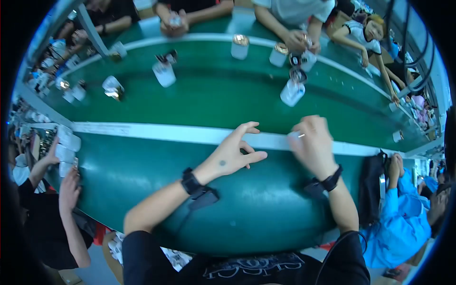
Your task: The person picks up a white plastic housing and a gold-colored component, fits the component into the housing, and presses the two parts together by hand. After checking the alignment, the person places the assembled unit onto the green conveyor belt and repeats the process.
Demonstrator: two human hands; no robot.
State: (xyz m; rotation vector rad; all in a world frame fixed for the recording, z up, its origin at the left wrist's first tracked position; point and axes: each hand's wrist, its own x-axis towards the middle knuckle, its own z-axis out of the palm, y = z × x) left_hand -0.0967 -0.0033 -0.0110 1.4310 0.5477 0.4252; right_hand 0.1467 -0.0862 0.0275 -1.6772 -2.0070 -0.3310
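White jar (292,93): on green belt (213,90), beyond white rail (190,134), nearest right hand (313,145) | left hand (232,154): grip released, fingers apart, nothing held | right hand: blurred, curled, cannot tell if grip holds anything | jar probably sits there for reach from both sides

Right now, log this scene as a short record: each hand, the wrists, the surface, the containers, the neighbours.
left hand: open, fingers spread, nothing visible in it
right hand: fingers curled, motion-blurred; cannot tell whether it holds anything
wrists: one black wristband on each
surface: smooth dark green tabletop, edged by a long white strip
nearest container to right hand: white cylindrical container with dark, shiny top, beyond the strip
farther container: white cylinder with gold-coloured top
neighbour at right: person in bright blue clothing
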